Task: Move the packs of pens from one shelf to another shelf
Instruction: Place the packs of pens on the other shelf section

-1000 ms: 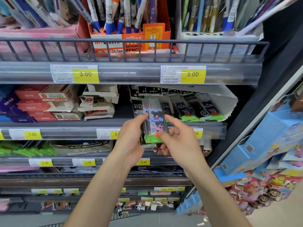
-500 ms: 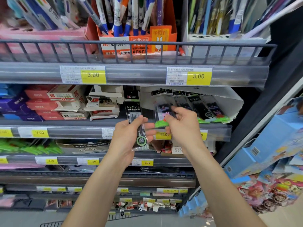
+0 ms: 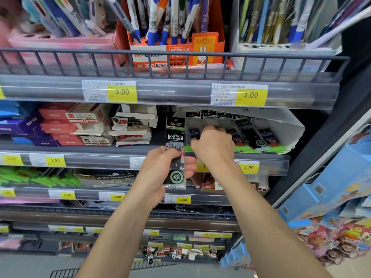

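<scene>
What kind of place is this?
Most likely a stationery aisle in a shop: yellow price tags line the shelf edges, a mechanical pencil display box stands above, and pen packs fill a carton.

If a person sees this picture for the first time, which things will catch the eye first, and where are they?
In the centre, the left hand grips a black pack of pens in front of the shelf edge. Just right of it, the right hand reaches into the white display box on the second shelf, among similar packs with green bottoms. Above, an orange box of mechanical pencils stands behind the wire rail, over yellow price tags.
</scene>
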The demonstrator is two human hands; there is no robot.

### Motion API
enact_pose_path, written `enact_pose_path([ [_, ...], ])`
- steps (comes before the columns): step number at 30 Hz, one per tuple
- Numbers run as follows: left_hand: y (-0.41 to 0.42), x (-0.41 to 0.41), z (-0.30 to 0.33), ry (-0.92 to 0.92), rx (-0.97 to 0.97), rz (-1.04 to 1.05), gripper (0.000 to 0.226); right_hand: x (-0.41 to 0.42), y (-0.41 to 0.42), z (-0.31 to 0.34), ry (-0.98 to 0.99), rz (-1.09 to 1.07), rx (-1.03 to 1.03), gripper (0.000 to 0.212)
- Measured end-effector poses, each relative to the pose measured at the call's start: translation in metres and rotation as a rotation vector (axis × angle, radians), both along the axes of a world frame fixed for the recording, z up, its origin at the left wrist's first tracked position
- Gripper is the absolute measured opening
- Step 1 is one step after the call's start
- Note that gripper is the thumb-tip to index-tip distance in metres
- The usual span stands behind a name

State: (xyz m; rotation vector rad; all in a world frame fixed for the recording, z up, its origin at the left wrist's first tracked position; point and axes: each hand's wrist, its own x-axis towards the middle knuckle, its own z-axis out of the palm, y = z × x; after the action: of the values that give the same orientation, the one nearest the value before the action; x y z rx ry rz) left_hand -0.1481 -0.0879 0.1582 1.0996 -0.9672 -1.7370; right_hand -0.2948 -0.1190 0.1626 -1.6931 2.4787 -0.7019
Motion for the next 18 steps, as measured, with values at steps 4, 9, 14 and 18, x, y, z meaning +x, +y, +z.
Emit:
enact_pose_path([
  [4, -0.001, 0.001, 0.0, -0.014, 0.002, 0.031, 0.015, -0.003, 0.003, -0.002, 0.043, 0.01, -0.029, 0.036],
  [9, -0.007, 0.002, 0.003, -0.144, -0.1, 0.041, 0.014, -0.008, 0.008, -0.004, 0.016, 0.012, -0.057, 0.029],
  [14, -0.026, -0.013, 0.01, -0.475, -0.321, 0.071, 0.026, -0.014, 0.021, -0.004, -0.142, 0.002, -0.19, 0.023],
  [18, -0.053, -0.031, 0.012, -0.778, -0.488, 0.081, 0.025, -0.015, 0.034, -0.009, -0.208, 0.087, -0.329, 0.024],
])
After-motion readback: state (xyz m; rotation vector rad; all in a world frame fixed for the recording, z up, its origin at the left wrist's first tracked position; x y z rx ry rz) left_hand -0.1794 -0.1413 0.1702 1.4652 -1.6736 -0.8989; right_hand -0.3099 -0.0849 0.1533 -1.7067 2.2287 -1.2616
